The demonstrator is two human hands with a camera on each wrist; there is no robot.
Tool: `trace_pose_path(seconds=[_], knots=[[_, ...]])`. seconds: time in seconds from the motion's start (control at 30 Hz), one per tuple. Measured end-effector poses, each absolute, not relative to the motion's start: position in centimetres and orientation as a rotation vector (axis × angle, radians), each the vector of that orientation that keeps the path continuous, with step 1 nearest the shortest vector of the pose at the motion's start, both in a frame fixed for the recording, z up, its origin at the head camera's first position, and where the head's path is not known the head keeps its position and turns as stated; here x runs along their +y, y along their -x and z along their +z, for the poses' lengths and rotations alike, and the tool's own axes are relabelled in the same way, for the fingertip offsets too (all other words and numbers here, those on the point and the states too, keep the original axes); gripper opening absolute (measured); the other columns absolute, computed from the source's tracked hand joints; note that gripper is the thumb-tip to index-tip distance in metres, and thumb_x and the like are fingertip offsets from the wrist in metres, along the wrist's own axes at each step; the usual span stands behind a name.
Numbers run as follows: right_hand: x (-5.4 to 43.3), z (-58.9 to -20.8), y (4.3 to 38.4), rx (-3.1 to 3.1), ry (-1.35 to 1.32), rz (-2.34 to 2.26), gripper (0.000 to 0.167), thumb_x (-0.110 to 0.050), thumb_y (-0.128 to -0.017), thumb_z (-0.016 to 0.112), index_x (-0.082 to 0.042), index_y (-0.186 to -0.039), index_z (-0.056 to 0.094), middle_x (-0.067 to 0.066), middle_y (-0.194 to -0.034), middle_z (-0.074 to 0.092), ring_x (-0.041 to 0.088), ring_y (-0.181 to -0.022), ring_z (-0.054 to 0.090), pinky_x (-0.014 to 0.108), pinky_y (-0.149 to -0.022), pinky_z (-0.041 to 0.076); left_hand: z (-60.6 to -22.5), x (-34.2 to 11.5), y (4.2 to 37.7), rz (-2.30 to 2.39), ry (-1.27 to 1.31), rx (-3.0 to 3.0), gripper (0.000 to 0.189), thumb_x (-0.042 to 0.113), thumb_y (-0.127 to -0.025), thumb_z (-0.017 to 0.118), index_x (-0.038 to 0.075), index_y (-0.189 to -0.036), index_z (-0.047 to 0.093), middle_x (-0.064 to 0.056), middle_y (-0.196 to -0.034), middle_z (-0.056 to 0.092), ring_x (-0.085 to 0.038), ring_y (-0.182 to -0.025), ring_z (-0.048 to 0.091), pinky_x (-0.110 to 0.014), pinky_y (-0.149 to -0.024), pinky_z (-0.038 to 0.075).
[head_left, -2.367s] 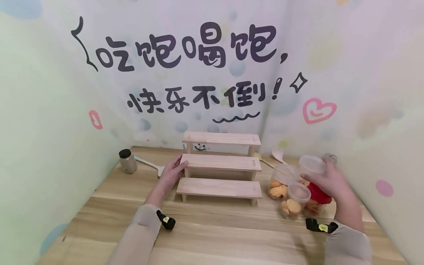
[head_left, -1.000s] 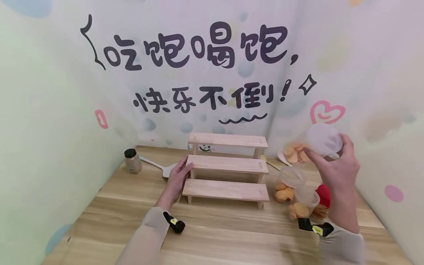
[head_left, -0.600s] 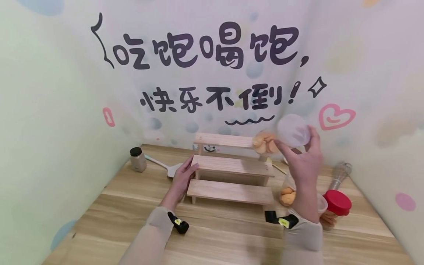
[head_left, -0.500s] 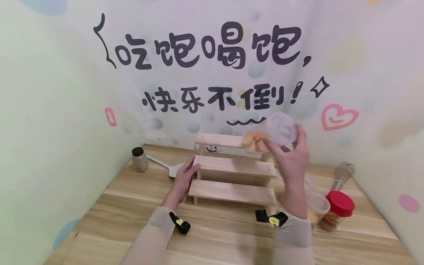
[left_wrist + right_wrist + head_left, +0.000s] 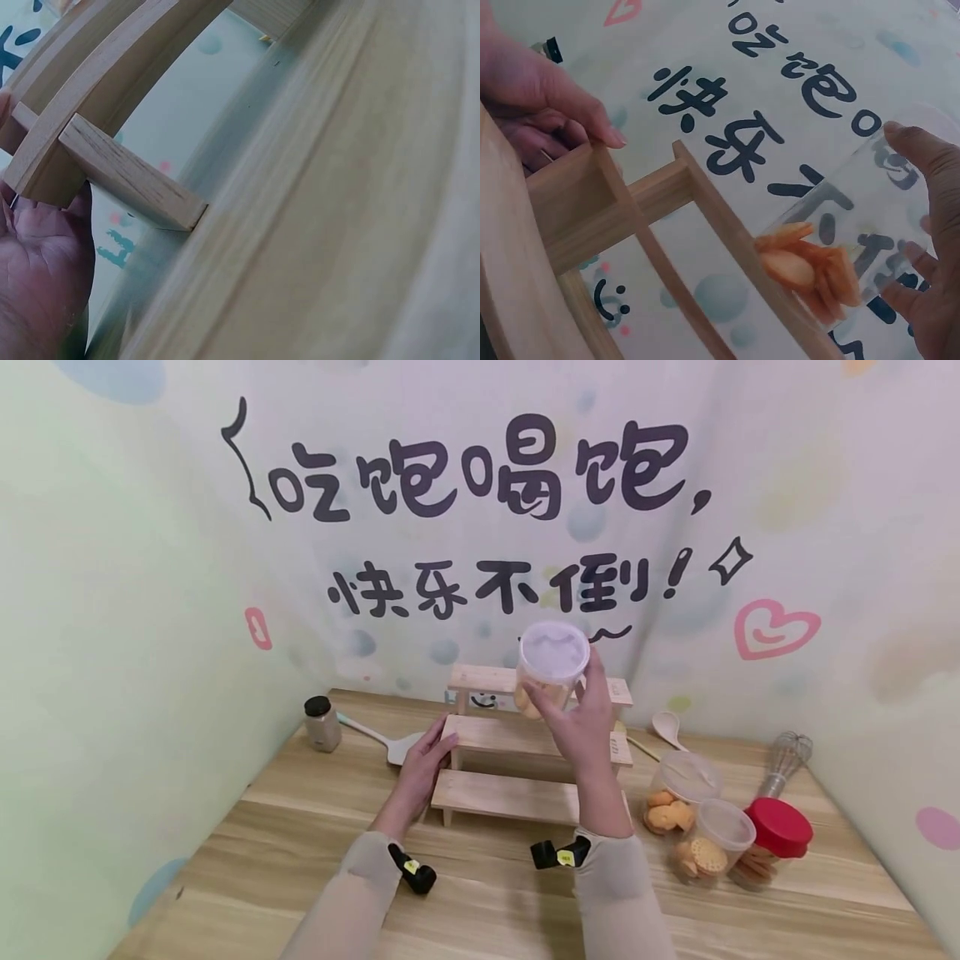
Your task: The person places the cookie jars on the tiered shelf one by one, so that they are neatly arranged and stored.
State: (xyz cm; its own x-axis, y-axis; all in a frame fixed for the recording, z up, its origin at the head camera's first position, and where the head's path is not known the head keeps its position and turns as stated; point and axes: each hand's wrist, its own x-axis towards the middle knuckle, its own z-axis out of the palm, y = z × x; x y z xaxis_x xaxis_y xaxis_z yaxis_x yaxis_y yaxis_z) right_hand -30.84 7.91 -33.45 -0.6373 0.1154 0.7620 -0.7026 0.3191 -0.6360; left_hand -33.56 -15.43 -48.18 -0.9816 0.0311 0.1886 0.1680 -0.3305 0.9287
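A three-step wooden stand [image 5: 517, 735] stands near the back wall. My left hand [image 5: 423, 768] grips the left end of its middle step, thumb on top; in the left wrist view the palm [image 5: 49, 262] shows below that end. With fingers and thumb around its side, my right hand [image 5: 585, 718] holds a clear jar of cookies [image 5: 553, 653] with a translucent lid. In the head view the jar overlaps the top step. Orange-brown cookies [image 5: 814, 266] lie at the bottom of the jar in the right wrist view, close by the top step's edge.
Right of the stand are two clear-lidded cookie jars [image 5: 682, 777] and a red-lidded jar [image 5: 776, 831]. A whisk [image 5: 787, 760] and a pale spoon [image 5: 669, 727] lie behind them. At left are a black-capped jar [image 5: 322, 727] and a white spatula [image 5: 397, 747].
My right hand has lifted the cookie jar from the group at right and carried it left to the top step. The left hand keeps its grip on the stand.
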Motion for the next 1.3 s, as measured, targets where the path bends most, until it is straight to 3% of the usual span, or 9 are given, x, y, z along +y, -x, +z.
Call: trace_pose_path(seconds=[0.23, 0.5, 0.73, 0.83, 1.07, 1.3], knots=[[8.0, -36.9, 34.4, -1.926, -0.44, 1.461, 0.082, -0.028, -0.08, 0.088, -0.017, -0.149, 0.045, 0.008, -0.14, 0.057, 0.025, -0.132, 0.05, 0.054, -0.108, 0.041, -48.3, -15.4, 33.7, -2.468, 0.247, -1.77, 0.067, 0.024, -0.099, 0.067, 0.012, -0.157, 0.037, -0.01, -0.163, 0.027, -0.022, -0.147, 0.029, -0.038, -0.118, 0.028], [7.2, -38.2, 35.4, -1.94, -0.518, 1.347, 0.08, -0.025, -0.082, 0.087, -0.013, -0.148, 0.044, 0.009, -0.136, 0.058, 0.022, -0.119, 0.056, 0.046, -0.097, 0.049, -48.4, -15.4, 34.1, -2.457, 0.267, -1.775, 0.068, 0.025, -0.099, 0.067, 0.011, -0.158, 0.035, -0.01, -0.163, 0.027, -0.024, -0.148, 0.028, -0.04, -0.119, 0.027], [7.2, -38.1, 35.2, -2.048, -0.484, 1.363, 0.093, -0.032, -0.091, 0.077, -0.008, -0.161, 0.021, 0.012, -0.158, 0.037, 0.027, -0.143, 0.037, 0.046, -0.115, 0.034, -48.6, -15.1, 33.8, -2.481, 0.27, -1.759, 0.069, 0.024, -0.098, 0.067, 0.01, -0.157, 0.035, -0.011, -0.163, 0.027, -0.025, -0.147, 0.029, -0.04, -0.118, 0.028], [7.2, -38.0, 35.0, -2.094, -0.485, 1.377, 0.095, -0.031, -0.095, 0.072, -0.003, -0.161, 0.011, 0.012, -0.162, 0.031, 0.029, -0.147, 0.031, 0.047, -0.117, 0.03, -48.6, -14.9, 33.8, -2.474, 0.284, -1.764, 0.069, 0.025, -0.098, 0.067, 0.01, -0.157, 0.035, -0.012, -0.163, 0.027, -0.025, -0.147, 0.028, -0.04, -0.118, 0.028], [7.0, -38.2, 35.3, -2.156, -0.483, 1.282, 0.087, -0.028, -0.098, 0.067, 0.005, -0.158, 0.014, 0.021, -0.161, 0.029, 0.034, -0.147, 0.03, 0.047, -0.12, 0.024, -48.6, -15.0, 33.8, -2.472, 0.267, -1.755, 0.067, 0.023, -0.098, 0.067, 0.012, -0.157, 0.037, -0.01, -0.163, 0.028, -0.024, -0.146, 0.031, -0.039, -0.117, 0.029], [6.6, -38.3, 35.6, -2.187, -0.481, 1.236, 0.082, -0.023, -0.1, 0.065, 0.006, -0.158, 0.015, 0.023, -0.161, 0.028, 0.032, -0.148, 0.027, 0.043, -0.121, 0.022, -48.5, -15.4, 33.8, -2.446, 0.256, -1.783, 0.065, 0.026, -0.099, 0.067, 0.014, -0.156, 0.038, -0.01, -0.162, 0.03, -0.026, -0.145, 0.033, -0.041, -0.116, 0.031]])
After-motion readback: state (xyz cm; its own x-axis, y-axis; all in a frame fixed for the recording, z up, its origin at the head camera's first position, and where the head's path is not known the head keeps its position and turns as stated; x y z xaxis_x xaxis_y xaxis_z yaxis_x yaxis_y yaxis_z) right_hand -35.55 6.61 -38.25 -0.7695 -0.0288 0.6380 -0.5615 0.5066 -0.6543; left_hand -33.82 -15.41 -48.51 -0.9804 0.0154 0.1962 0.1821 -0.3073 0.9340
